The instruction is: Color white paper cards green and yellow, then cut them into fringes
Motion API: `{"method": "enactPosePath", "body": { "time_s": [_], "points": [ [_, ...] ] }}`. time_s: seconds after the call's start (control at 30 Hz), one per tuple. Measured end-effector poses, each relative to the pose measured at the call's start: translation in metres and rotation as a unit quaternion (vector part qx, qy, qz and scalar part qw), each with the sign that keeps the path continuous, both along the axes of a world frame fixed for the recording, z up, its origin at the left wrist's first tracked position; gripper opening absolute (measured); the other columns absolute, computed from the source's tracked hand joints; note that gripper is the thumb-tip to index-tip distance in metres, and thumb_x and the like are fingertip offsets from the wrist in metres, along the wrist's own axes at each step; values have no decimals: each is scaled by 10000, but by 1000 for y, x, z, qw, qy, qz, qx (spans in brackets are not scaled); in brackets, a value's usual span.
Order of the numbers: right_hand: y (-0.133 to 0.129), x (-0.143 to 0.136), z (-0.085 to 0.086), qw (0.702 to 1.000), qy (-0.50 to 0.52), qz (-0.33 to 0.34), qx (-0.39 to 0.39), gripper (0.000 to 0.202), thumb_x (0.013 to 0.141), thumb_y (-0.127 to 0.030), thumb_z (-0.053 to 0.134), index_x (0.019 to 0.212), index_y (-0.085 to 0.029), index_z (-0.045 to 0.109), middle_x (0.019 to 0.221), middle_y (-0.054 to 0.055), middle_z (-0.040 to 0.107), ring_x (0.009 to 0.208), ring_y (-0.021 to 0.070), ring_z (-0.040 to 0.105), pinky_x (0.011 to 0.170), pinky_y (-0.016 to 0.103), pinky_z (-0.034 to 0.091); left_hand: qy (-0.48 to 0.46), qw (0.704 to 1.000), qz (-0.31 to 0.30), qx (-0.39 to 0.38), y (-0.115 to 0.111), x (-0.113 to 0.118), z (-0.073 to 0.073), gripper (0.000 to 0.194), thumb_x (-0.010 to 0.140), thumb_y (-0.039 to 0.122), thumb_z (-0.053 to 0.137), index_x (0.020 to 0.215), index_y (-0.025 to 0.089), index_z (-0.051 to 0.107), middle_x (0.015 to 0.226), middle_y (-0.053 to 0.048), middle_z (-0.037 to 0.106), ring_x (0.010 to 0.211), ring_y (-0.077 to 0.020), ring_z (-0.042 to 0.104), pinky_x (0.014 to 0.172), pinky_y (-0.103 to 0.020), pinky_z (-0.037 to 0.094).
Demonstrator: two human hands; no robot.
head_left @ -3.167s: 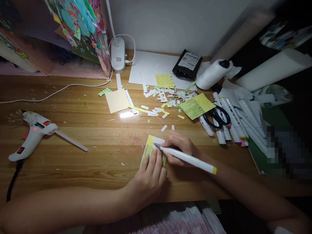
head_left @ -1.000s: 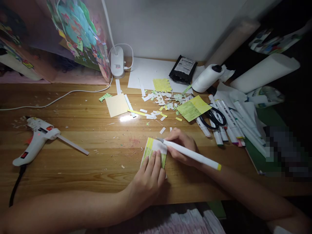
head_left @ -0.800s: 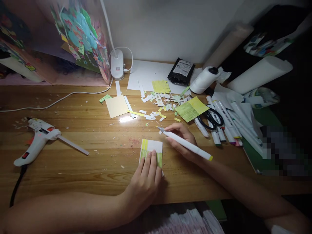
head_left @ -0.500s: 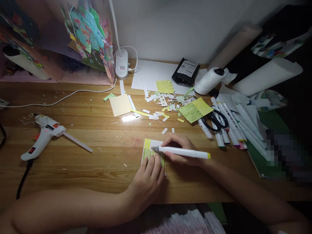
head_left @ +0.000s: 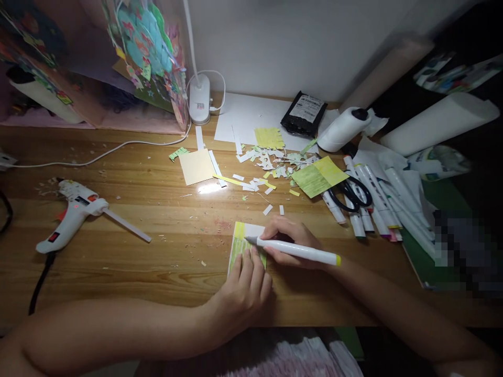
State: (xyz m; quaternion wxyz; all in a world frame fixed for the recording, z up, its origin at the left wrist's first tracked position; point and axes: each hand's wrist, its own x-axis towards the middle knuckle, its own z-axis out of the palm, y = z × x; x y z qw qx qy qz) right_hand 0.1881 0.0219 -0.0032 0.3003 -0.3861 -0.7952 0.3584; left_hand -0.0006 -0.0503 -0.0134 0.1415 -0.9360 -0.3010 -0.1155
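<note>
Near the table's front edge lies a small paper piece [head_left: 237,248] with green stripes and a yellow-coloured strip along its upper left; part of its top is white. My left hand [head_left: 247,283] rests on its lower part, fingers stretched out over the paper, hiding some of it. In my right hand [head_left: 291,235] is a white marker [head_left: 301,250] with a yellow end and a grey tip section. Its tip touches or hovers just over the paper, beside the yellow strip; I cannot tell which.
A hot glue gun [head_left: 73,214] lies left. Paper scraps [head_left: 275,159], a cream square [head_left: 197,166] and a green-yellow card [head_left: 320,177] lie behind my hands. Scissors [head_left: 349,192] and several markers [head_left: 377,207] are at right. A lamp base [head_left: 199,102] stands at the back.
The yellow strip on the paper looks slightly wider. Both hands stay near the same spot; the marker has tilted a little, and the whole view has shifted slightly.
</note>
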Motion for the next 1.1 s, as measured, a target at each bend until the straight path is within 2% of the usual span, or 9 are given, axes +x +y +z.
{"method": "enactPosePath", "body": {
  "time_s": [0.13,0.23,0.37,0.6,0.9,1.1],
  "points": [
    [-1,1,0,999,-13,-40,-2,89,761,-223,595,835,-183,565,706,18,551,618,142,504,561,251,391,11,1000,-6,7,0,0,3,283,871,197,374,984,27,571,1109,-218,627,1003,-294,620,842,-379,494],
    [-1,1,-1,999,-13,-24,-16,92,758,-224,599,835,-186,567,714,17,559,619,142,505,566,251,394,6,1000,-6,8,1,0,4,281,870,177,358,977,29,572,1100,-219,631,999,-289,623,842,-379,491],
    [-1,3,0,998,-13,-50,-35,105,783,-246,591,858,-178,566,742,32,569,639,149,515,573,259,399,1,1000,-4,8,1,0,3,269,875,191,368,951,33,572,1088,-227,633,983,-291,630,847,-384,481],
    [0,4,-1,998,-4,-48,-52,120,794,-262,599,880,-182,572,759,30,578,649,149,525,574,258,396,5,1000,-4,1,1,1,2,274,876,262,440,954,33,568,1105,-237,623,994,-308,623,847,-389,483],
    [0,3,0,998,-8,-46,-45,115,802,-264,587,873,-174,568,756,27,577,644,140,525,569,250,399,-2,1000,-2,6,1,1,1,272,881,234,414,959,23,567,1098,-240,625,982,-308,629,837,-386,483],
    [0,4,1,996,1,-52,-67,102,809,-263,578,863,-178,559,764,31,590,637,141,527,554,249,394,-2,1000,-7,4,1,0,3,266,880,194,384,965,23,569,1094,-237,627,987,-290,628,849,-386,473]
  ]
}}
